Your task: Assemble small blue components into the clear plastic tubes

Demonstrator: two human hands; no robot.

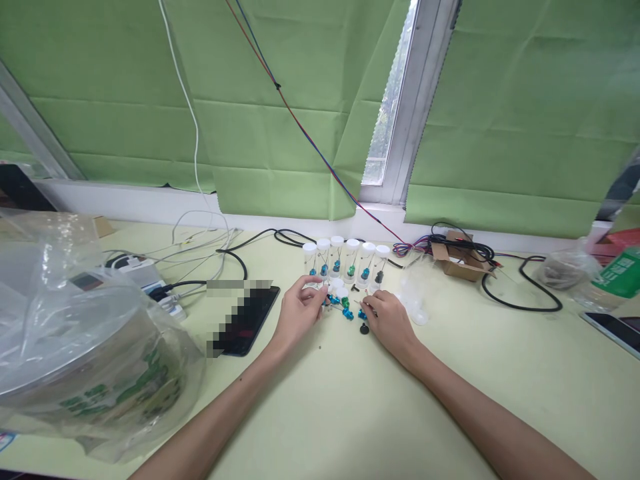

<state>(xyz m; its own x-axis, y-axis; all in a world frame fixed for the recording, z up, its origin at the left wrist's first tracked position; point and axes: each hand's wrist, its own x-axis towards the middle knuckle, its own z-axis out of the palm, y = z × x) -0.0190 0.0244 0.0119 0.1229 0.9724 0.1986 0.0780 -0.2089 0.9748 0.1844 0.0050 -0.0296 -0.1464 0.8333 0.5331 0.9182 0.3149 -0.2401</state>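
Note:
My left hand (300, 308) is closed, thumb and forefinger pinched together just in front of a row of clear vials (351, 260) with white caps. Whatever sits in that pinch is too small to make out. My right hand (391, 319) is also closed, its fingertips pressed down at the right side of a loose pile. Its fingers partly hide what they grip. Between both hands lie small blue metallic parts (347, 313), a green one (345, 303) and white caps (341, 292). A round black part (364, 329) rests just below my right fingertips. Similar coloured parts with thin stems stand inside the vials.
A dark phone (250, 327) lies left of my left hand, near a power strip (150, 283) with cables. A large plastic-wrapped tub (95, 373) fills the left. Clear plastic pieces (417, 300), a small cardboard box (457, 260) and black cable (530, 308) lie to the right.

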